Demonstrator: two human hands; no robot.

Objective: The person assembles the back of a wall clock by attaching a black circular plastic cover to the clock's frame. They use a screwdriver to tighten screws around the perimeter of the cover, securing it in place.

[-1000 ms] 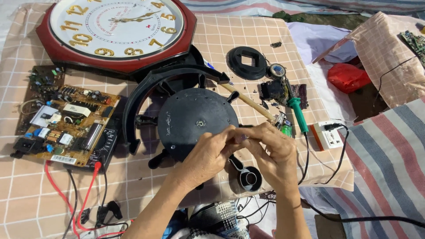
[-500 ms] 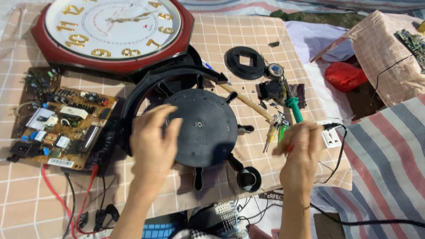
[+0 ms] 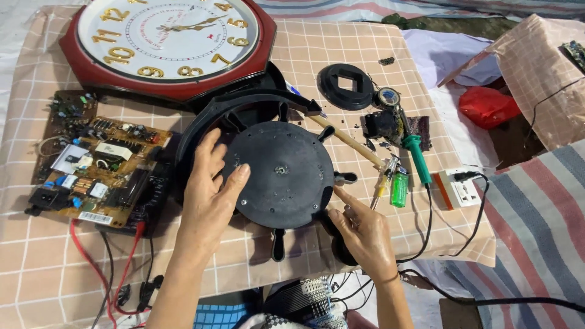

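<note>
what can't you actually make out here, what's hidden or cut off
Head view only:
- Underside of the round black disc: it faces down; the left hand covers its left rim.
- Small black part beneath the right hand: mostly covered.
- Wall clock: top cut by the frame edge.
- Circuit board: component markings too small.

wall clock (image 3: 164,42) top cut off, board parts (image 3: 91,164) tiny

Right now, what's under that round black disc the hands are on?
Under the disc a black curved frame sticks out at the top and left, on the checked cloth. The left hand and the disc cover whatever lies beneath its middle.
</note>
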